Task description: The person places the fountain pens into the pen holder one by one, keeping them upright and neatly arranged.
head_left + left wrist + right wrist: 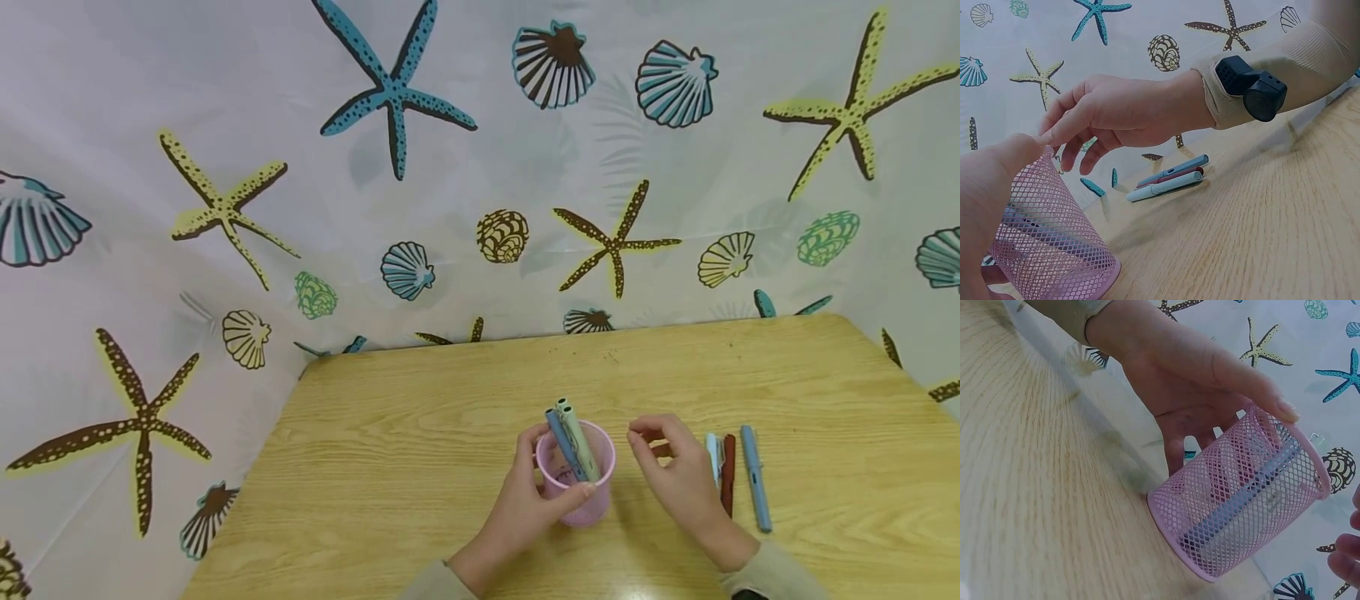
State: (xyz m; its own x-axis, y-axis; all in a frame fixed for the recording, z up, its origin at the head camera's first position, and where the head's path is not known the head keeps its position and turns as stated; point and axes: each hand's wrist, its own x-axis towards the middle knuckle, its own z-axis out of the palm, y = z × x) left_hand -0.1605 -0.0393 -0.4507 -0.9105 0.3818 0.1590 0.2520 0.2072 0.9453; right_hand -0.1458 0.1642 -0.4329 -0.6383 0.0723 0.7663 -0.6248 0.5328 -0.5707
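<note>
1. Head view: A person's left hand [525,492] holds a pink mesh pen cup [588,510] over the tabletop [375,458], its grip curled round the wall, apparently to steady it. A slate-blue pen [566,446] and pale green pens [582,447] lean inside.

2. Left wrist view: The right hand [1110,115] hovers near the rim, its grip loosely bent, nothing visible between the fingers. Beyond lie a blue pen [1182,166], a dark red pen [1169,177] and a pale blue pen [1166,187], side by side, presumably for easy reach.

3. Right wrist view: The left thumb rests at the rim, likely leaving the mouth unobstructed.
</note>
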